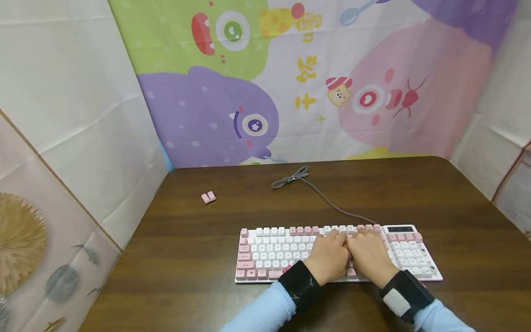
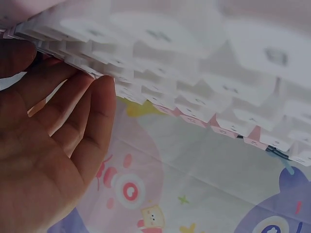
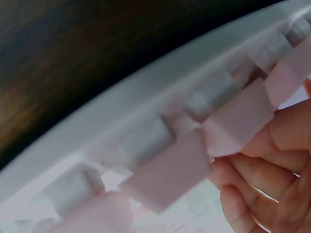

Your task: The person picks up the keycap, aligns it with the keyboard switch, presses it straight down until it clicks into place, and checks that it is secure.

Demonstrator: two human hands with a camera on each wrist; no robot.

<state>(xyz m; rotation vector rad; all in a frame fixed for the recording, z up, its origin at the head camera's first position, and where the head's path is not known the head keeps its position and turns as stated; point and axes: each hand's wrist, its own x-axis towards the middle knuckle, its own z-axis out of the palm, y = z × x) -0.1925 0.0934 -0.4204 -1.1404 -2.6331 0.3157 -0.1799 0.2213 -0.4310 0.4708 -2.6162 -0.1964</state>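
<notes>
A white and pink keyboard (image 1: 282, 251) lies on the brown table, its keys facing up. Over its right-middle part, my left hand (image 1: 329, 256) and right hand (image 1: 369, 253) are side by side, fingers bent down at the keys and nearly meeting. In the left wrist view, the left hand (image 2: 53, 131) has its thumb close to the index finger beside the white keys (image 2: 160, 63). What lies at the fingertips is hidden. The right wrist view shows the right hand's fingers (image 3: 252, 179) beyond several pink keycaps (image 3: 170, 170); its thumb is not visible.
Two loose pink keycaps (image 1: 209, 197) lie near the table's far left. A grey cable (image 1: 332, 200) runs from the keyboard's back to a tied bundle (image 1: 292, 177). Behind the table (image 1: 174, 276) hangs a colourful cartoon cloth (image 1: 232, 101), with pale cloths at both sides.
</notes>
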